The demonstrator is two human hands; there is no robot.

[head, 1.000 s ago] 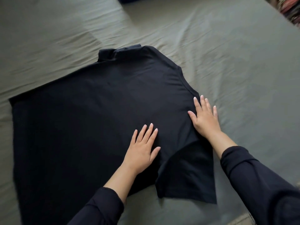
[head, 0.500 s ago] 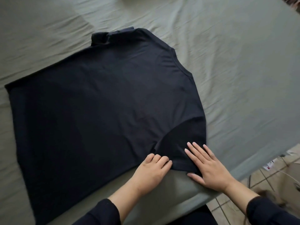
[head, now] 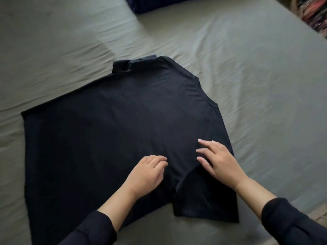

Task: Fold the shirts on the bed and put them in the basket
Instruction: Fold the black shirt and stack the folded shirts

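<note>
Both hands (head: pixel 184 167) rest flat, gripping nothing, on the limp shirt (head: pixel 109 138) (best pinched at its sleeve hem).

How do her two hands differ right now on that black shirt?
The left hand has its fingers curled under, nearer the shirt's middle; the right hand has its fingers straighter and spread, near the sleeve side. Both rest on the shirt, and both arms wear dark sleeves.
</note>
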